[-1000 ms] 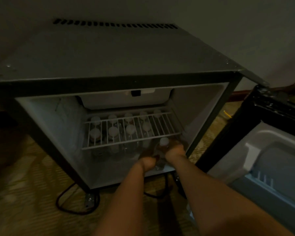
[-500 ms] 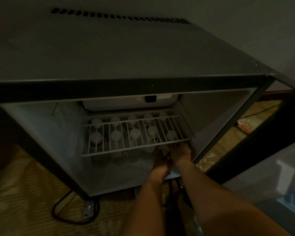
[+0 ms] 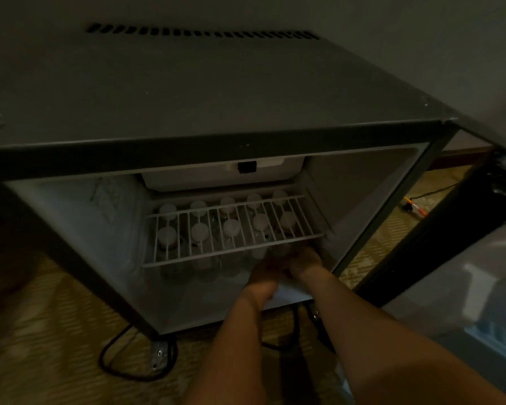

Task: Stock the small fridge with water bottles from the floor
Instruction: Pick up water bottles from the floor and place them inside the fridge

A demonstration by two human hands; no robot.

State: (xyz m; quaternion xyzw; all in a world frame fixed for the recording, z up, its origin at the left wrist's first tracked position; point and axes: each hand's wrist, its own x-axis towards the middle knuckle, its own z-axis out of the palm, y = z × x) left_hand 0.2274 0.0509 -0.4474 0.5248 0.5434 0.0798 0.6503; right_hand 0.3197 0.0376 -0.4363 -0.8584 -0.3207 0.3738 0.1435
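Note:
The small fridge (image 3: 70, 229) stands open on the floor. Under its white wire shelf (image 3: 234, 252), several white-capped water bottles stand in two rows. At the right end of the front row stands a water bottle (image 3: 288, 220). My left hand (image 3: 265, 268) and my right hand (image 3: 306, 258) reach in side by side just below the shelf's front edge. Both hold that bottle low on its body. The fingertips are dark and blurred beneath the shelf.
The fridge door (image 3: 462, 282) hangs open at the right, with its white inner shelves showing. A black power cord (image 3: 120, 366) loops on the patterned carpet under the fridge. Another thin cable and a small orange item (image 3: 415, 207) lie on the floor behind the door gap.
Both hands have pushed the bottle from the fridge's front lip deeper in under the wire shelf. The camera has moved closer and lower.

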